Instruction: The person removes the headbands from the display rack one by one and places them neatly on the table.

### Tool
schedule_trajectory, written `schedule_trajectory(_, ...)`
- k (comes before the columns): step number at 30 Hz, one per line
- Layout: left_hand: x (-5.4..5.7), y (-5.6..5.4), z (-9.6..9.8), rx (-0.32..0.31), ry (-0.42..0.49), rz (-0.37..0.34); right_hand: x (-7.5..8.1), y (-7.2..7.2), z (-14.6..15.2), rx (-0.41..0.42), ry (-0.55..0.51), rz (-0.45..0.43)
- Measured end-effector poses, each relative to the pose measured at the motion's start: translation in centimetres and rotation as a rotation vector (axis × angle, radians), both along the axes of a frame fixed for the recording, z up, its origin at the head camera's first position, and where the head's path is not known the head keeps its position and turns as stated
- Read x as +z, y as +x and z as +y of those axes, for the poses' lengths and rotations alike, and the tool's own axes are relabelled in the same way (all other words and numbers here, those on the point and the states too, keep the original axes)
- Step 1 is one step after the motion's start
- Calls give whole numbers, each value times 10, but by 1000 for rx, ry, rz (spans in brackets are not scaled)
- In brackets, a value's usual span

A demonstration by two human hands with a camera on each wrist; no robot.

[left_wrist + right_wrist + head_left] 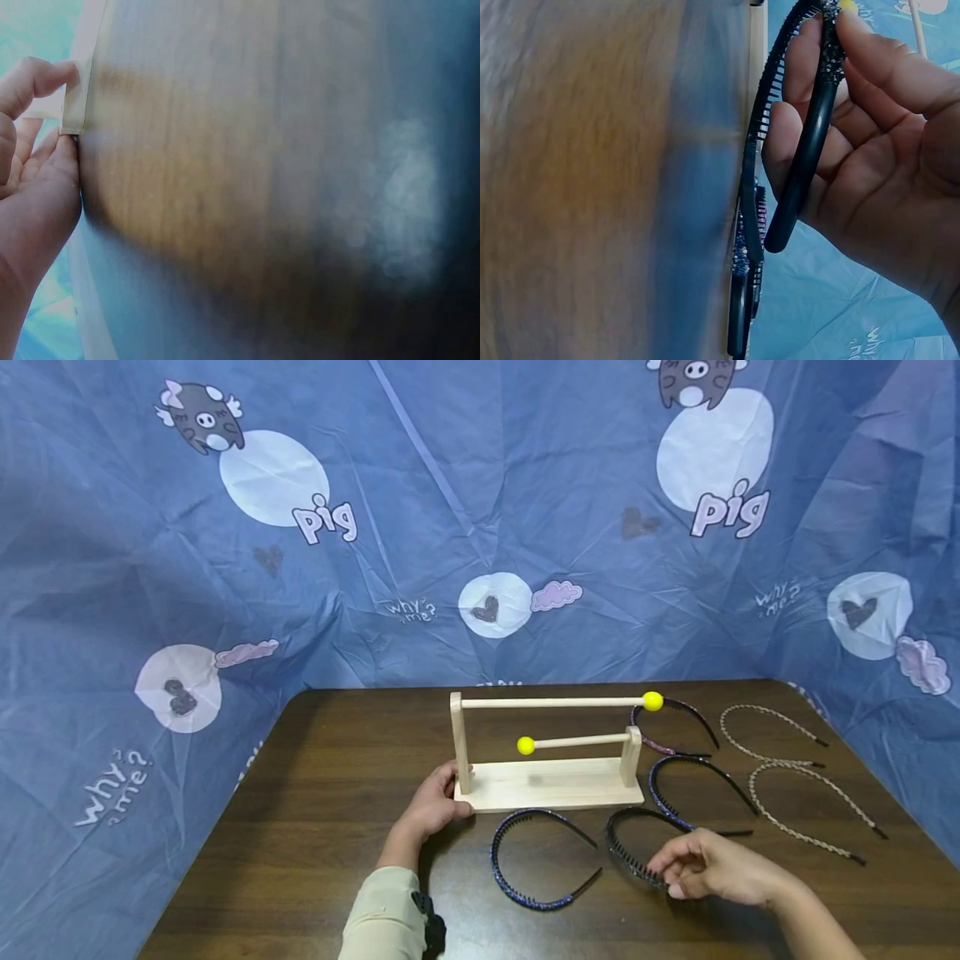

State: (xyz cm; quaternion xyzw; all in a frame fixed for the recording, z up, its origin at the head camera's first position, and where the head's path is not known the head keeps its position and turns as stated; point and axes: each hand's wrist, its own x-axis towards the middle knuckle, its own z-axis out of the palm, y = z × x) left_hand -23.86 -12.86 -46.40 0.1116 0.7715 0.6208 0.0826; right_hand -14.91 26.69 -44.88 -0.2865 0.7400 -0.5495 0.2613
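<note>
A wooden stand (555, 785) has two horizontal rods with yellow ball ends, one high and one low. My left hand (437, 802) grips the left end of its base; the left wrist view shows the fingers (45, 79) and thumb on either side of the board's end. With my right hand (712, 866) I pinch a black, glittery, toothed headband (626, 852) near one end. In the right wrist view, that headband (810, 165) runs between thumb and fingers, its smooth tip pointing down. A blue glittery headband (532, 903) lies between the hands, in front of the stand.
Right of the stand lie another blue headband (663, 802), a pink-and-black one (652, 744) behind it, and two beige braided ones (757, 712) near the right edge. All rest on the brown table (300, 860). A blue patterned cloth (375, 527) hangs behind.
</note>
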Motion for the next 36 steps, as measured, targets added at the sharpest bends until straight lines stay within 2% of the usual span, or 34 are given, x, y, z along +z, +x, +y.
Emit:
schedule_trajectory(6, 0, 0, -1, 0, 6, -4, -7, -1, 1, 7, -4, -6)
schedule_trajectory(10, 2, 1, -3, 3, 11, -5, -11, -2, -3, 6, 17, -43)
schedule_trajectory(18, 5, 2, -4, 0, 9, -8, -13, -7, -8, -25, 23, -104)
schedule_trajectory(28, 6, 3, -2, -13, 21, -11, -15, -5, -7, -52, 24, -120)
schedule_trajectory(31, 4, 2, -2, -9, -6, -2, -14, -3, -6, -49, 21, -106)
schedule_trajectory(36, -11, -5, -3, -4, -55, 33, -11, 2, 1, -59, 9, -61)
